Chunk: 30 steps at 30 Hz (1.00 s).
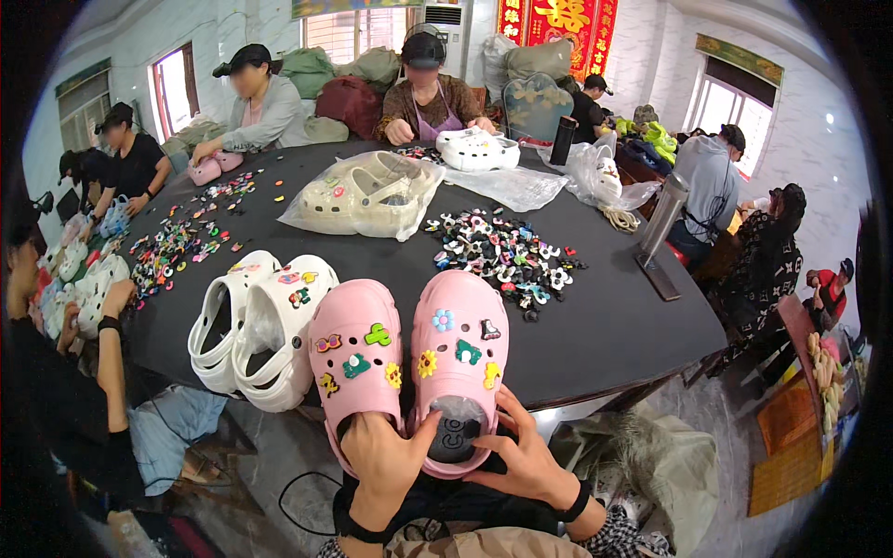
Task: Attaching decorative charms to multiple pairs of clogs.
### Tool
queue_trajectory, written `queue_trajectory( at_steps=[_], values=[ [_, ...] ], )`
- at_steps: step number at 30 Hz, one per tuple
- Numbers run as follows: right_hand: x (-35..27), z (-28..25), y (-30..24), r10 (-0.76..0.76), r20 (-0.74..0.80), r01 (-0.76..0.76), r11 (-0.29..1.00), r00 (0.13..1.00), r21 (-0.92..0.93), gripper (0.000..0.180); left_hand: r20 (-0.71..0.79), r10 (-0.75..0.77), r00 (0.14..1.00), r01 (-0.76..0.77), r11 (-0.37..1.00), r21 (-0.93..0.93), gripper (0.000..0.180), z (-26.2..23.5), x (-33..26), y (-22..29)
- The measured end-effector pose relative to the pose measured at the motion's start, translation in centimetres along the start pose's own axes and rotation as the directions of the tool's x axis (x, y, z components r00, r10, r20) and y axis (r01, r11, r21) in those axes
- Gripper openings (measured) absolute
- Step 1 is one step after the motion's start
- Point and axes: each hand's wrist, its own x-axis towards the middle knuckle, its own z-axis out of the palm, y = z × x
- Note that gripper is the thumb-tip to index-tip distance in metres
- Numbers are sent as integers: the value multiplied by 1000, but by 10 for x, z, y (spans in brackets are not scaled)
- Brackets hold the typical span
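A broad dark-topped table (600,321) spreads before the person; beyond its far edge, a red banner (572,42) with gold characters hangs on the wall. At the near edge, a pair of white foam clogs (288,395) stands just left of a rounded pink foam clog (353,321) and its mate, a second pink foam clog (465,312). The pink pair's heels overhang that edge, long axes running away from the person, toes toward the far edge, so the bodies lie ahead of the fingers. The left hand (383,456) is nearer the left clog, fingers tucked inside, tips hidden, its thumb over the mate's inner rim, seemingly pinching both walls. The right hand (532,465) grips the mate's heel, thumb inside, fingers along the outer side. Smallest, the mate's dark insole (454,430) bears large letter-like marks, partly readable; no other label is legible on the pair.
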Motion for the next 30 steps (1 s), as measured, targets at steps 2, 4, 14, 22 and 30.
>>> queue_trajectory(
  at_steps=[2, 4, 14, 22, 30],
  values=[
    [3, -1, -5, 9, -7, -9, 1000, 1000, 1, 47, 15, 16, 1000, -17, 999, 30, 52, 0, -2, -3],
    [6, -3, -10, 15, -9, -15, 1000, 1000, -2, 43, 33, 31, 999, -33, 998, 60, 50, 0, -2, -6],
    [8, 0, -1, 44, -68, -36, 993, 997, 112, 32, 24, 77, 997, -76, 995, -57, 49, -1, 1, -8],
    [12, -9, 2, 19, -10, -17, 993, 1000, 114, 29, 96, 77, 992, -80, 997, 23, 47, -3, 5, -1],
    [16, -33, 7, -33, 103, 10, 974, 994, 224, 27, 125, 61, 990, -64, 998, 19, 36, -2, 6, 0]
  ],
)
